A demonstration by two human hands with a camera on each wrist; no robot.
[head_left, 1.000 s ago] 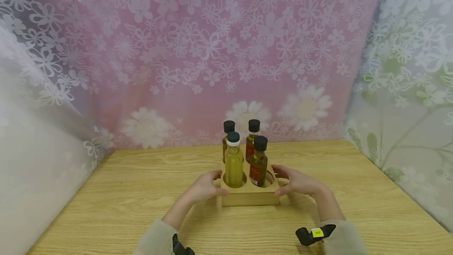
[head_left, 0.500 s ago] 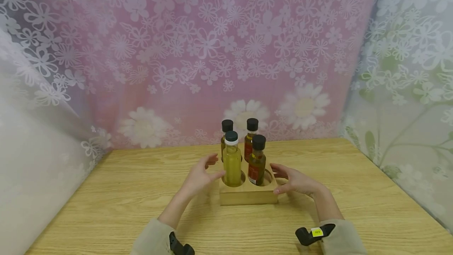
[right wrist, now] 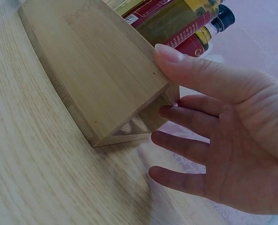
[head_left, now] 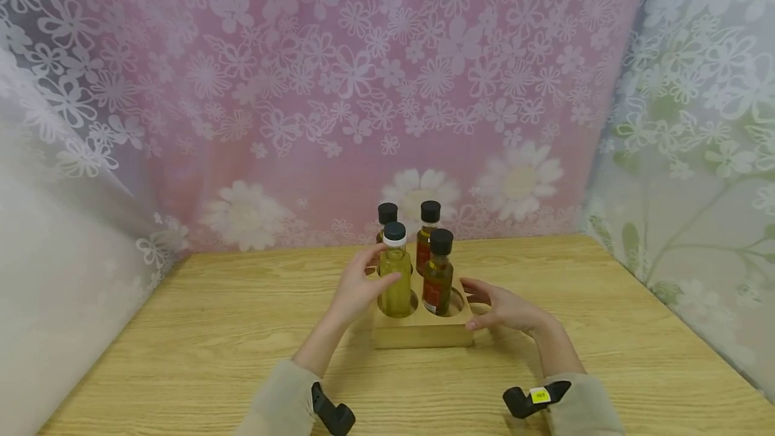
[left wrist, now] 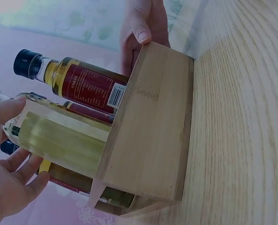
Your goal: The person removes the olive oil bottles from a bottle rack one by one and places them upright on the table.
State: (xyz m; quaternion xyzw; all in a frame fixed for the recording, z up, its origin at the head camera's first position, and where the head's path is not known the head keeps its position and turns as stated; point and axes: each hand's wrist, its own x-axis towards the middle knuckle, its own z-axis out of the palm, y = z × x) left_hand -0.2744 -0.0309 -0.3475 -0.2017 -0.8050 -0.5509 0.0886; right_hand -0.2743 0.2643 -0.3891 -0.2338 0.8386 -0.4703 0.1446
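A pale wooden bottle holder with round holes stands on the table. At its front left is a clear bottle of yellow oil with a dark cap and white collar. My left hand surrounds that bottle, thumb in front and fingers behind it; in the left wrist view the fingers are spread and loosely bent. A red-labelled oil bottle with a black cap fills the front-right hole. With its thumb tip at the holder's front right corner, my right hand keeps its other fingers extended along the side.
Two more black-capped bottles stand in the back holes, a left one partly hidden and a right one. The wood-grain table reaches a pink flowered curtain behind; pale flowered curtains hang at both sides.
My left hand has left the holder's left side and moved up and right to the yellow oil bottle. My right hand stays at the holder's right corner.
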